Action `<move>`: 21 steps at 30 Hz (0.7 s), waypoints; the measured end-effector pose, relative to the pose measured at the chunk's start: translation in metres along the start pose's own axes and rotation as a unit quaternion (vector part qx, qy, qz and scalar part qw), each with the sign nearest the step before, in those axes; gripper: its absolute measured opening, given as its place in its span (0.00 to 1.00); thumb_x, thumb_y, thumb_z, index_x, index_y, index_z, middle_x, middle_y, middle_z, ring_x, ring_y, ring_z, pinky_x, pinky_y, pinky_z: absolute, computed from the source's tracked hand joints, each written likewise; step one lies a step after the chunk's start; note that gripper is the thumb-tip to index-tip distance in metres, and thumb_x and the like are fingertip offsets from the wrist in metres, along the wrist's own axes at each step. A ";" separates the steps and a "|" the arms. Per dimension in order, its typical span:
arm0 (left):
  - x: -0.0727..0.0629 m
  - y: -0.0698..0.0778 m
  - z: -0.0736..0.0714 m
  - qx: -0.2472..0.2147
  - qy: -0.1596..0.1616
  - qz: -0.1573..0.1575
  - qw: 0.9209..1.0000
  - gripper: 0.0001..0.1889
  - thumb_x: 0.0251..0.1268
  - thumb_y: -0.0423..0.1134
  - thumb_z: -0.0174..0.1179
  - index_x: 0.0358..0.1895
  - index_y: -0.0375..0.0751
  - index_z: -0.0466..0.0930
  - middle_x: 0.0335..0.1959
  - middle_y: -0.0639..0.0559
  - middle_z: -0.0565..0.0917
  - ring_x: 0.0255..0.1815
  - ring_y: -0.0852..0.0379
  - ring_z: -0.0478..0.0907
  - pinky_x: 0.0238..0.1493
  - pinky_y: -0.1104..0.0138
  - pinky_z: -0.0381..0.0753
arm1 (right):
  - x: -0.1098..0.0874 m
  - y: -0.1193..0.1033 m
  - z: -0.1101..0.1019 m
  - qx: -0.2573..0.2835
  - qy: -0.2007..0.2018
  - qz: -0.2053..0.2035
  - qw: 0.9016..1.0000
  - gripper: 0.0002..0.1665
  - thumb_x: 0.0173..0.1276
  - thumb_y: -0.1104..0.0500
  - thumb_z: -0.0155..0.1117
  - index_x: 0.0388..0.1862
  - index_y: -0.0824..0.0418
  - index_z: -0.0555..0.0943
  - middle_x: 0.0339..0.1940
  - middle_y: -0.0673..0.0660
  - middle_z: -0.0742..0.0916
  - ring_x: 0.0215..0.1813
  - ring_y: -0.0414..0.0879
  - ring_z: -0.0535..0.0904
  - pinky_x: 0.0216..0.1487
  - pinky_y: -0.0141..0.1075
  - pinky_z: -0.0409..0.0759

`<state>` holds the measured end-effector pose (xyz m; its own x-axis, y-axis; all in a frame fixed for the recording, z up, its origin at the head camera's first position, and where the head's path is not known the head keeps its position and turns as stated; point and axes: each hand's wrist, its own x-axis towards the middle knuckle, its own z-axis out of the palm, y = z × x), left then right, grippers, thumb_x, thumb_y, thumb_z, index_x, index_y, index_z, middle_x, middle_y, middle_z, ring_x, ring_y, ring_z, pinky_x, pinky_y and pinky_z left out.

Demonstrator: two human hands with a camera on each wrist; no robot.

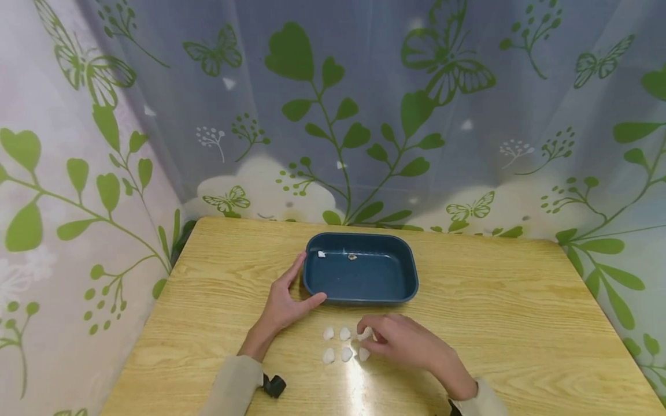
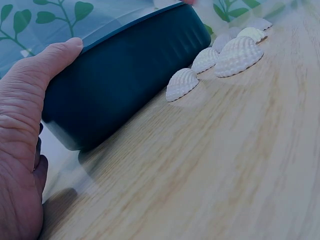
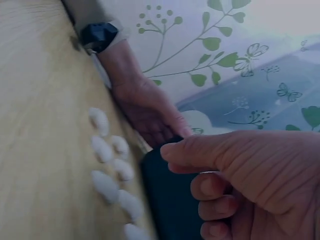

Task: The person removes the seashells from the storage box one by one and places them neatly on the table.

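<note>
My left hand [image 1: 285, 303] holds the near-left corner of a dark blue rectangular tub [image 1: 361, 303], thumb on the near rim and fingers along the left wall. In the left wrist view its thumb [image 2: 59, 57] lies against the rim. My right hand [image 1: 403, 342] is bent over the right end of two short rows of white ribbed seashells [image 1: 329, 355]. A seashell [image 1: 364, 333] shows between its thumb and forefinger, which appear to pinch it. Seen from the right wrist, the hand [image 3: 250, 175] has its other fingers curled and largely hides the shell.
Inside the tub lie a small white piece [image 1: 321, 254] and a brownish one [image 1: 352, 257]. Everything stands on a wood-grain table [image 1: 494, 289]. Behind it hangs a curtain [image 1: 359, 86] printed with leaves and butterflies. A black wrist device [image 1: 274, 386] sits at the left cuff.
</note>
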<state>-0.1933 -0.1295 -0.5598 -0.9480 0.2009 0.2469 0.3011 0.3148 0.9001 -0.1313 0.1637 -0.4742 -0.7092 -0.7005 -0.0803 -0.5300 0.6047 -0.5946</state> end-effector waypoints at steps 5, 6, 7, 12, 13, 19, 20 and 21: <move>0.000 0.000 -0.001 -0.002 0.000 -0.001 1.000 0.53 0.59 0.52 0.78 0.85 0.57 0.55 0.83 0.59 0.59 0.83 0.52 0.56 0.80 0.48 0.60 | 0.014 0.001 -0.019 -0.002 0.060 -0.037 0.997 0.09 0.78 0.58 0.66 0.51 0.60 0.85 0.17 0.38 0.69 0.19 0.29 0.61 0.23 0.26 0.63; 0.000 0.001 -0.001 -0.002 -0.001 -0.001 1.000 0.53 0.59 0.52 0.78 0.85 0.57 0.55 0.83 0.59 0.59 0.83 0.52 0.56 0.80 0.48 0.60 | 0.017 0.002 -0.022 -0.001 0.073 -0.042 0.996 0.09 0.78 0.58 0.66 0.51 0.61 0.86 0.17 0.38 0.69 0.19 0.29 0.60 0.23 0.27 0.63; 0.000 0.000 -0.001 -0.004 -0.001 0.000 1.000 0.53 0.59 0.51 0.78 0.85 0.57 0.55 0.83 0.59 0.59 0.83 0.52 0.56 0.80 0.48 0.60 | 0.020 0.004 -0.025 -0.001 0.085 -0.045 0.995 0.08 0.78 0.59 0.66 0.50 0.61 0.86 0.17 0.39 0.69 0.19 0.30 0.60 0.22 0.27 0.63; -0.001 0.000 -0.002 -0.007 0.000 0.002 1.000 0.53 0.59 0.51 0.78 0.85 0.57 0.56 0.83 0.58 0.59 0.84 0.52 0.56 0.80 0.47 0.60 | 0.037 0.016 -0.032 -0.021 0.128 -0.041 0.991 0.08 0.77 0.60 0.67 0.49 0.63 0.85 0.18 0.41 0.71 0.19 0.31 0.61 0.22 0.28 0.64; -0.001 0.000 -0.002 -0.008 0.000 0.003 1.000 0.52 0.59 0.51 0.78 0.85 0.57 0.56 0.83 0.58 0.60 0.84 0.51 0.56 0.80 0.47 0.60 | 0.041 0.019 -0.032 -0.026 0.134 -0.038 0.990 0.08 0.77 0.60 0.67 0.49 0.63 0.85 0.18 0.41 0.71 0.19 0.31 0.61 0.22 0.28 0.65; 0.000 0.002 -0.002 -0.007 -0.002 -0.001 1.000 0.53 0.59 0.52 0.78 0.85 0.58 0.55 0.83 0.59 0.60 0.84 0.52 0.56 0.81 0.48 0.59 | 0.059 0.038 -0.034 -0.053 0.151 0.000 0.987 0.10 0.77 0.60 0.67 0.51 0.65 0.85 0.17 0.43 0.72 0.18 0.34 0.63 0.21 0.30 0.63; 0.000 0.003 -0.002 -0.007 -0.003 -0.003 1.000 0.53 0.59 0.52 0.78 0.85 0.58 0.55 0.83 0.59 0.59 0.84 0.53 0.56 0.81 0.48 0.59 | 0.062 0.041 -0.034 -0.058 0.151 0.008 0.987 0.11 0.77 0.60 0.67 0.51 0.65 0.85 0.17 0.43 0.73 0.18 0.34 0.63 0.21 0.30 0.63; 0.000 0.003 -0.002 -0.006 -0.004 -0.005 1.000 0.53 0.59 0.53 0.78 0.85 0.59 0.55 0.83 0.60 0.59 0.84 0.53 0.55 0.81 0.48 0.59 | 0.066 0.044 -0.033 -0.064 0.151 0.014 0.986 0.11 0.77 0.60 0.67 0.52 0.65 0.85 0.17 0.43 0.73 0.18 0.34 0.63 0.21 0.30 0.63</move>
<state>-0.1924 -0.1310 -0.5566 -0.9499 0.2050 0.2360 0.2911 0.3050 0.9068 -0.2167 0.1570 -0.4790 -0.8202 -0.5498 0.1579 -0.5489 0.6787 -0.4880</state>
